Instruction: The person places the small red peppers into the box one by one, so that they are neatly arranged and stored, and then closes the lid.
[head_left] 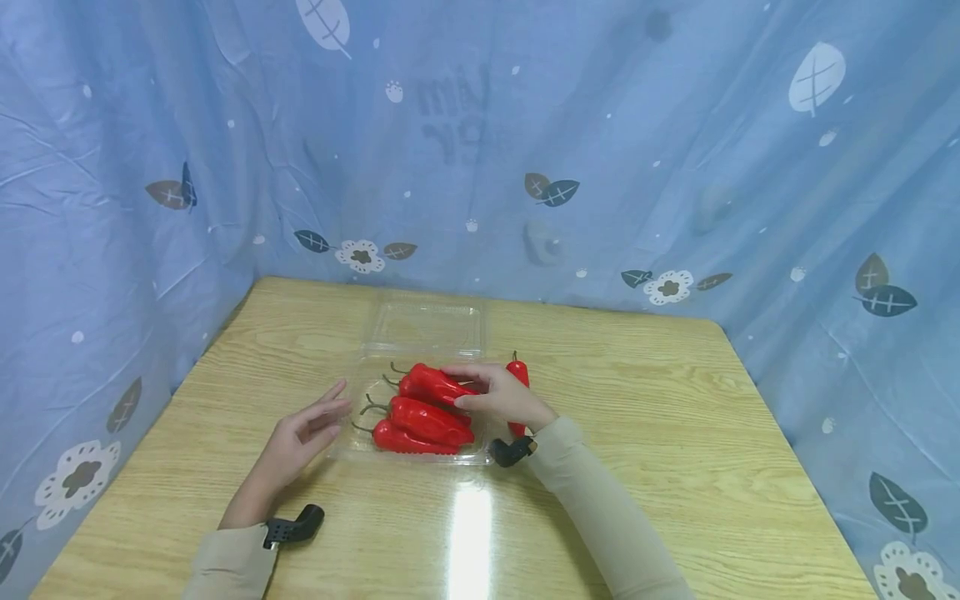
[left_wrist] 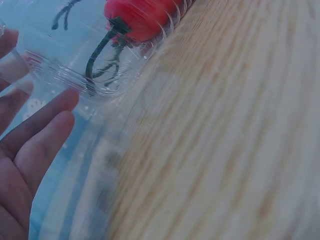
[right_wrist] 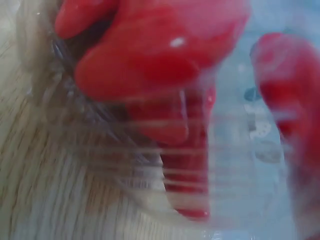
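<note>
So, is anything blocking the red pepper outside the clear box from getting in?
Yes: in the head view the right hand crosses over that pepper, and the side wall of the clear box stands between. The lid is open behind, not blocking.

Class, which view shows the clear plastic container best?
The head view, because it takes in the clear container and its open lid. The left wrist view shows one end; the right wrist view, a blurred part.
</note>
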